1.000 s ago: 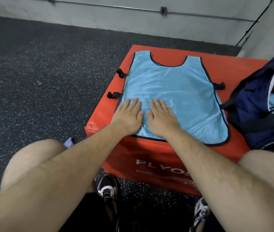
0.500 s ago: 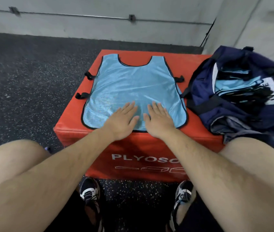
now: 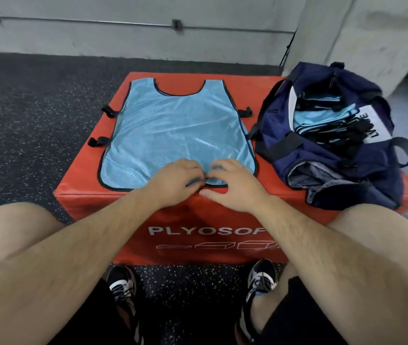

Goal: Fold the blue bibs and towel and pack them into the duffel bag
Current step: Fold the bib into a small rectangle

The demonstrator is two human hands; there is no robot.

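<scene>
A: Progress, judged partway. Noted on top of the plyo box (image 3: 260,79): one blue bib (image 3: 178,130), spread flat, unfolded, neck hole toward the far edge.
B: Grips?
A: Both at the box's near edge: left grip (image 3: 175,181) and right grip (image 3: 233,185) side by side, fingers curled, pinching the bib's near hem at its middle. Probably starting the first fold.
B: Packed so far?
A: Unzipped duffel bag (image 3: 305,158) on the box's right end; stack of folded bibs (image 3: 322,115) inside. No towel identified anywhere.
B: Writing?
A: "PLYOSOF" (image 3: 208,230) in white on the box's front face, cut off by the right forearm. Also a white panel (image 3: 374,120) inside the bag, black letters, unreadable.
</scene>
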